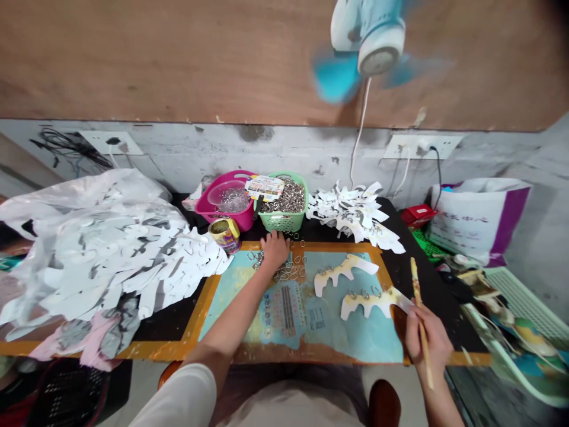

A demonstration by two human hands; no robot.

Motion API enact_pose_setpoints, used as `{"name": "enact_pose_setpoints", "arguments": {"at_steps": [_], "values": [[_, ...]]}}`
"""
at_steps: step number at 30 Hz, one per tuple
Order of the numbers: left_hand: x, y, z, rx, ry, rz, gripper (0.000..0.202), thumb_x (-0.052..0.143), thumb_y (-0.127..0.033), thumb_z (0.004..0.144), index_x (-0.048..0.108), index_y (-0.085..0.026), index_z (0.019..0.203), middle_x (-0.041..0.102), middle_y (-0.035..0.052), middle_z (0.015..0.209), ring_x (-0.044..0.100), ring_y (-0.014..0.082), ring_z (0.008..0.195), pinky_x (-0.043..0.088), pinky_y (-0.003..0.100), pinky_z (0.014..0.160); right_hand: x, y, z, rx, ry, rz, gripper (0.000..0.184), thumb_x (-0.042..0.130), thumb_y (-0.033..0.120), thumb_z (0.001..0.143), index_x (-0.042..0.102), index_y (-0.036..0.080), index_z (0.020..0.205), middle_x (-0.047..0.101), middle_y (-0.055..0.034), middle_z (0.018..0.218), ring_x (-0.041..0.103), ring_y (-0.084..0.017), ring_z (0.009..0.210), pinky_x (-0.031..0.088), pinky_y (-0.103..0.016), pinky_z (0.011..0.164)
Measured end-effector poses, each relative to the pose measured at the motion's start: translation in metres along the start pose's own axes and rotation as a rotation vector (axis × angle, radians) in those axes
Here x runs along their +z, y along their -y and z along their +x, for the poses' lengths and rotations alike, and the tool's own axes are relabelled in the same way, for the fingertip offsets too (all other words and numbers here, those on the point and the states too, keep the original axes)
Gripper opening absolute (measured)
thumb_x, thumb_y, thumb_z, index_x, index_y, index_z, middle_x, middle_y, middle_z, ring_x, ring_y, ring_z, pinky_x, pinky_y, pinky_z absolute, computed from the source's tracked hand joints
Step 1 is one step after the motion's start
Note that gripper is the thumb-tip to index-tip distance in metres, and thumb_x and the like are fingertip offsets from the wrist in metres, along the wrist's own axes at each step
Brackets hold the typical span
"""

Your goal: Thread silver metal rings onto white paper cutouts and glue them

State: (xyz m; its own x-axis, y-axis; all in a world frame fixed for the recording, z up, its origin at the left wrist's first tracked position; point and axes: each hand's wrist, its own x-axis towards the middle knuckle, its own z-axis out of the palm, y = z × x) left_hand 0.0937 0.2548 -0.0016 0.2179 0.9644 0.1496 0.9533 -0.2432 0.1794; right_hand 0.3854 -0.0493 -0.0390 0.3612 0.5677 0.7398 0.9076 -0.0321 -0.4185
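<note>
My left hand (274, 249) reaches over loose metal rings (291, 270) on the blue sheet, in front of the green basket (284, 222); its fingers look slightly apart, with their tips partly hidden. In my right hand (429, 335) is a wooden-handled brush (415, 284), held upright at the table's right side. Close to that hand lies a white scalloped cut piece (371, 305) with several rings along its yellowish edge. A similar cut piece (338, 276) rests just behind it. The green basket is full of small metal rings (288, 196).
A pink basket (226, 219) with clear pieces and a yellow-purple can (226, 236) stand beside the green one. White cut pieces (173, 261) spill from a plastic bag at left; more cut pieces (355, 213) are stacked back right. A fan (380, 50) spins overhead.
</note>
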Motion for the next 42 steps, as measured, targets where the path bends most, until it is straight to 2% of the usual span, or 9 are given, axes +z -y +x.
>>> {"name": "enact_pose_setpoints", "arguments": {"at_steps": [6,10,14,22,25,28,33,38,42], "values": [[-0.006,0.011,-0.009,0.088,0.052,-0.035,0.039,0.038,-0.039,0.099,0.067,-0.016,0.112,0.062,0.0137,0.109,0.057,0.0267,0.105,0.042,0.036,0.092,0.001,0.002,0.002,-0.014,-0.017,0.003,0.015,0.059,0.021,0.091,0.069,0.014,0.099,0.072,-0.0128,0.100,0.067,-0.027,0.093,0.053,-0.041,0.087],[-0.007,0.014,-0.014,0.079,0.024,-0.021,0.045,0.036,-0.042,0.100,0.052,-0.026,0.138,0.055,0.0147,0.128,0.050,0.0304,0.119,0.040,0.041,0.098,0.001,0.000,0.001,-0.022,-0.015,0.020,0.014,0.060,0.021,0.090,0.069,0.014,0.098,0.072,-0.0135,0.101,0.068,-0.027,0.094,0.053,-0.041,0.087],[0.000,0.009,-0.011,0.088,0.039,-0.003,0.048,0.037,-0.049,0.098,0.046,-0.035,0.143,0.049,0.0138,0.140,0.046,0.0330,0.126,0.035,0.047,0.103,0.000,0.001,0.001,-0.001,-0.010,0.021,0.015,0.060,0.021,0.090,0.069,0.014,0.099,0.071,-0.0142,0.104,0.068,-0.027,0.094,0.053,-0.042,0.088],[0.015,-0.010,-0.005,0.030,0.014,0.015,0.060,0.034,-0.057,0.096,0.045,-0.022,0.144,0.045,0.0227,0.141,0.039,0.0412,0.132,0.022,0.064,0.109,0.001,-0.001,0.000,-0.006,-0.009,0.017,0.013,0.060,0.020,0.090,0.068,0.014,0.099,0.072,-0.0131,0.100,0.068,-0.028,0.094,0.053,-0.042,0.088],[0.015,-0.013,-0.006,0.033,0.019,0.003,0.062,0.034,-0.055,0.097,0.043,-0.016,0.145,0.043,0.0254,0.143,0.037,0.0431,0.134,0.023,0.067,0.107,0.001,-0.001,0.000,-0.008,-0.008,0.012,0.013,0.060,0.019,0.090,0.068,0.014,0.099,0.072,-0.0136,0.100,0.068,-0.027,0.093,0.053,-0.042,0.087],[0.009,-0.014,-0.012,0.089,0.052,-0.021,0.058,0.035,-0.052,0.098,0.049,-0.012,0.139,0.049,0.0227,0.139,0.043,0.0386,0.129,0.031,0.058,0.106,0.000,-0.001,0.000,-0.015,-0.003,0.022,0.014,0.061,0.019,0.089,0.068,0.014,0.099,0.072,-0.0141,0.102,0.068,-0.027,0.093,0.053,-0.042,0.087],[-0.006,-0.010,-0.023,0.167,0.094,-0.043,0.049,0.033,-0.051,0.099,0.066,-0.018,0.115,0.063,0.0139,0.115,0.058,0.0279,0.107,0.042,0.039,0.096,0.001,0.000,0.000,-0.008,-0.017,0.036,0.014,0.061,0.020,0.089,0.068,0.014,0.099,0.072,-0.0138,0.104,0.069,-0.027,0.093,0.054,-0.042,0.087],[-0.005,-0.005,-0.016,0.067,0.045,-0.005,0.054,0.036,-0.049,0.098,0.051,-0.018,0.139,0.056,0.0226,0.129,0.051,0.0371,0.120,0.040,0.048,0.098,0.002,-0.001,0.000,-0.013,-0.015,0.034,0.014,0.061,0.019,0.089,0.068,0.014,0.099,0.072,-0.0139,0.103,0.069,-0.027,0.093,0.054,-0.041,0.087],[0.004,-0.006,-0.010,0.048,0.034,0.016,0.057,0.037,-0.052,0.097,0.043,-0.023,0.147,0.045,0.0228,0.146,0.038,0.0408,0.135,0.030,0.059,0.106,0.002,-0.002,0.000,-0.031,-0.021,0.017,0.013,0.061,0.018,0.089,0.068,0.014,0.098,0.072,-0.0135,0.100,0.069,-0.027,0.091,0.054,-0.041,0.085]]}}
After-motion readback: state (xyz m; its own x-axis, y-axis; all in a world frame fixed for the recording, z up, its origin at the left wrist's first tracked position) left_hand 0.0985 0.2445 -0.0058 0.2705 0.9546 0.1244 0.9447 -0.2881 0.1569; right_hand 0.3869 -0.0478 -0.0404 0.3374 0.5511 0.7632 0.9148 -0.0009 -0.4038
